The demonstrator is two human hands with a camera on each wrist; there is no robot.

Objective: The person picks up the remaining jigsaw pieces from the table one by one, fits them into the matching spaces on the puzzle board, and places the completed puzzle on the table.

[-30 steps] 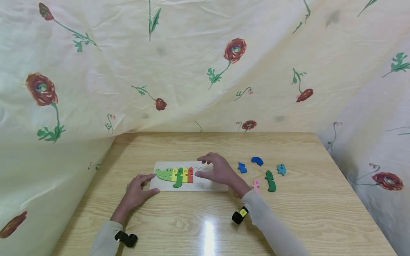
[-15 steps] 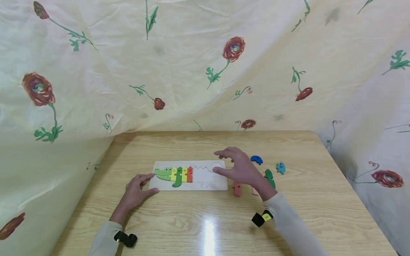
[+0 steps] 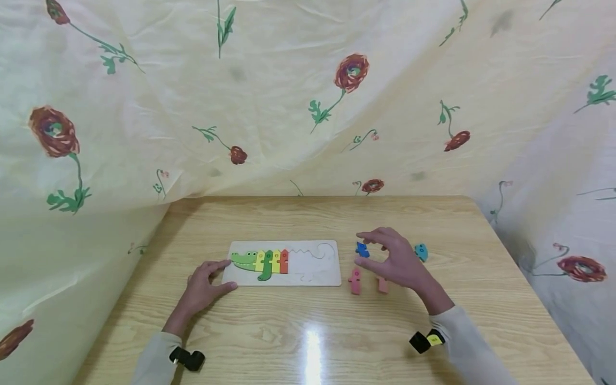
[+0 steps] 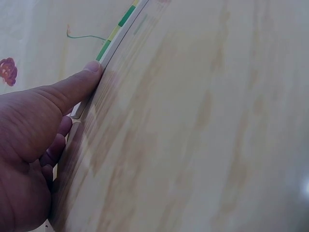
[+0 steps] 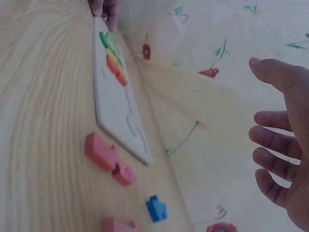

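Note:
A white puzzle board lies on the table, with a crocodile's head and several yellow, green and red body pieces set in its left part. My left hand grips the board's left end; in the left wrist view the thumb rests along its edge. To the right of the board, my right hand hovers with fingers spread and nothing in them. A small blue piece shows near its fingertips. Two pink pieces, one by the board and one partly under the hand, lie nearby.
A light blue piece lies just beyond the right hand. The wooden table ends at the back against a hanging flowered cloth, which also runs along both sides.
My right hand has moved from over the board to the right, above the loose pieces. It now covers the green and dark blue pieces seen before. The left hand stays at the board.

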